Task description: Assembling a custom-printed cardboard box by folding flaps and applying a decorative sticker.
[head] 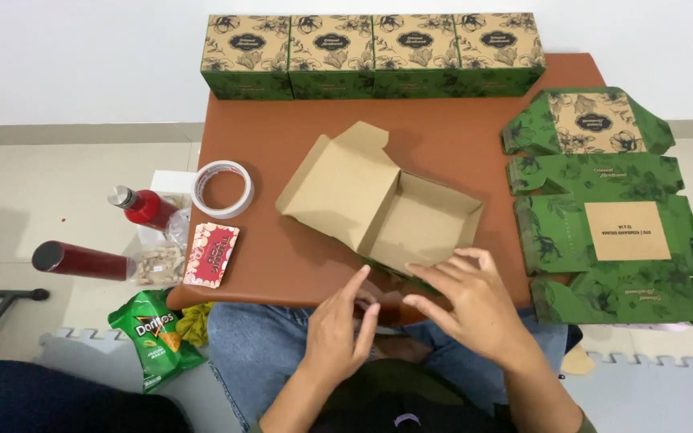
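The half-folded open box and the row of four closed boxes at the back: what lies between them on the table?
Nothing: in the head view, only bare brown table separates the half-folded box from the row of closed boxes.

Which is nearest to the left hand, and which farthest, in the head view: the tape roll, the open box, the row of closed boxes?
From the left hand:
1. Open box, just ahead.
2. Tape roll, left side.
3. Row of closed boxes, table's far edge.

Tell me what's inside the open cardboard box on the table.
The open cardboard box shows only bare brown walls and floor. Its near edge is covered by the right hand.
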